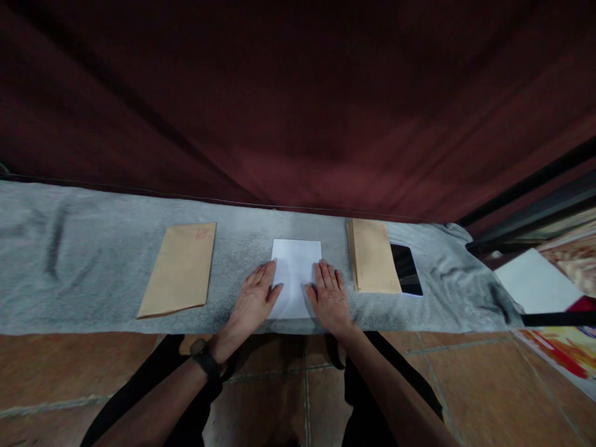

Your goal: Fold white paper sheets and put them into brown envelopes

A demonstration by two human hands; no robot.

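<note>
A white sheet of paper (296, 267) lies flat on the grey cloth-covered table (246, 230), directly in front of me. My left hand (255, 294) rests on its left edge, fingers stretched out and thumb reaching onto the paper. On the right edge lies my right hand (330, 295), also flat with fingers extended and its thumb on the sheet. Neither hand grips anything. To the left is a brown paper envelope (181, 267) with red print near its top corner. Several brown envelopes (375, 257) appear stacked at the right.
A dark-screened phone or tablet (406, 270) lies partly under the right-hand envelopes. Behind the table hangs a dark red curtain (298, 124). White board or paper (537, 282) and colourful printed sheets (563, 351) are beyond the table's right end. Brown tiles (488, 385) cover the floor.
</note>
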